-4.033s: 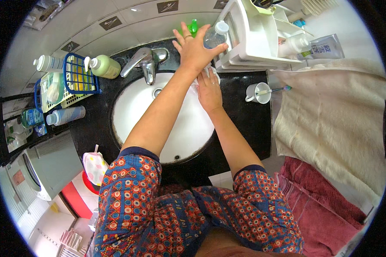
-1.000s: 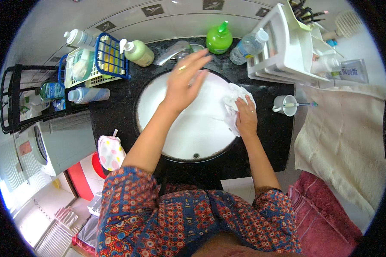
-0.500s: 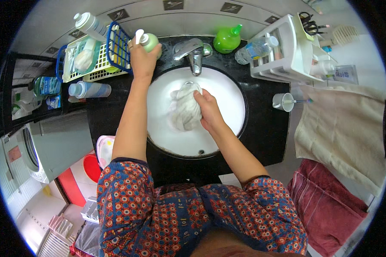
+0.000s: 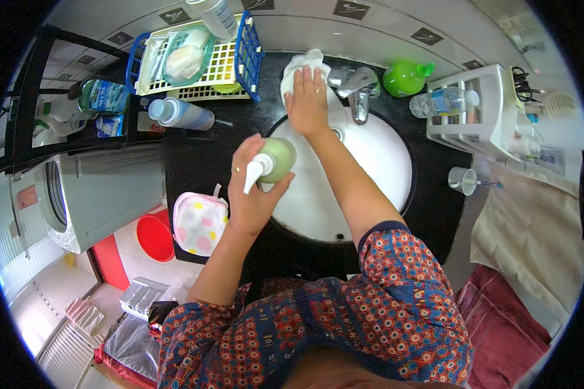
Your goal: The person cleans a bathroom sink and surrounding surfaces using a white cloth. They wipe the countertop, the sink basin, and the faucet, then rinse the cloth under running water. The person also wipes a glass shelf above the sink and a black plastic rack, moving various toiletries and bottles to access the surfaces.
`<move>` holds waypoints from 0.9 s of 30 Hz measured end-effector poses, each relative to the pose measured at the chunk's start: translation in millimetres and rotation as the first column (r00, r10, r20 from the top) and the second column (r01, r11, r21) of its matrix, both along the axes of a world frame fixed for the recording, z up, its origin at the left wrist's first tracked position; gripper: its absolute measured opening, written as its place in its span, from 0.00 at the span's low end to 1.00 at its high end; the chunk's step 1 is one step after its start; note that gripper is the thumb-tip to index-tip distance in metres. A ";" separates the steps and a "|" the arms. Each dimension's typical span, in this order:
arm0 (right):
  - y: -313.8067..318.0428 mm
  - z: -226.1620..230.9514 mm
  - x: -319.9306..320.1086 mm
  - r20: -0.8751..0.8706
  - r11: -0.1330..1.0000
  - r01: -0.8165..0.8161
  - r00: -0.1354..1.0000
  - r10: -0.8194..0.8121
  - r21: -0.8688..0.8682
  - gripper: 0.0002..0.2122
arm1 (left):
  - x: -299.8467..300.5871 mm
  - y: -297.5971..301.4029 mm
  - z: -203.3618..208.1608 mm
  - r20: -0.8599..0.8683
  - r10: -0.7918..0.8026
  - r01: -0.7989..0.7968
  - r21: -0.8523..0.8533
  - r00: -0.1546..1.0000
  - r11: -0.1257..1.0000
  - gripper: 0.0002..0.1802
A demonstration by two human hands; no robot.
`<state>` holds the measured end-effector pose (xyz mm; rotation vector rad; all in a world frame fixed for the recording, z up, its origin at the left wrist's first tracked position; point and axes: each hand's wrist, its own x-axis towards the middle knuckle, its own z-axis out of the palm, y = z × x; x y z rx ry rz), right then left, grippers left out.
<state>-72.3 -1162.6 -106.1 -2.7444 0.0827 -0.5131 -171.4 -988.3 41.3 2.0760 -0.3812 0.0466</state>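
Note:
My left hand (image 4: 245, 198) is wrapped round a light green pump bottle (image 4: 280, 159) with a white pump head, held up over the left rim of the white sink (image 4: 370, 185). On the black counter (image 4: 253, 107) behind the sink lies a white cloth (image 4: 296, 67). My right hand (image 4: 308, 107) presses flat on it, fingers stretched out, just left of the chrome faucet (image 4: 359, 97). Part of the cloth is hidden under the palm.
A blue and cream basket (image 4: 246, 61) stands back left, with a bottle (image 4: 182, 113) lying before it. A pink-spotted pouch (image 4: 201, 223) sits at the left edge. Right are a green bottle (image 4: 405, 79), a white drawer rack (image 4: 464, 123) and a mug (image 4: 461, 181).
My left hand has brought the pump bottle from beside the basket toward me. My right hand and the cloth have moved from the sink to the counter behind it. The view has shifted too.

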 end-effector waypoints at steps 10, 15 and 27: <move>-0.8 -0.3 45.2 -0.028 0.938 -0.327 0.945 0.326 -0.118 0.22 | -7.6 11.5 -12.5 -0.023 -0.052 0.052 -0.037 0.998 0.998 0.37; -4.2 0.9 32.9 -0.045 0.898 -0.439 0.897 0.440 0.032 0.22 | -5.1 6.4 -16.2 -0.126 -0.040 0.025 -0.121 0.991 0.992 0.37; -24.0 -15.1 29.5 -0.035 0.975 0.033 0.999 -0.041 -0.219 0.23 | 27.1 -14.4 -11.5 -0.060 -0.033 0.025 -0.135 0.998 0.991 0.37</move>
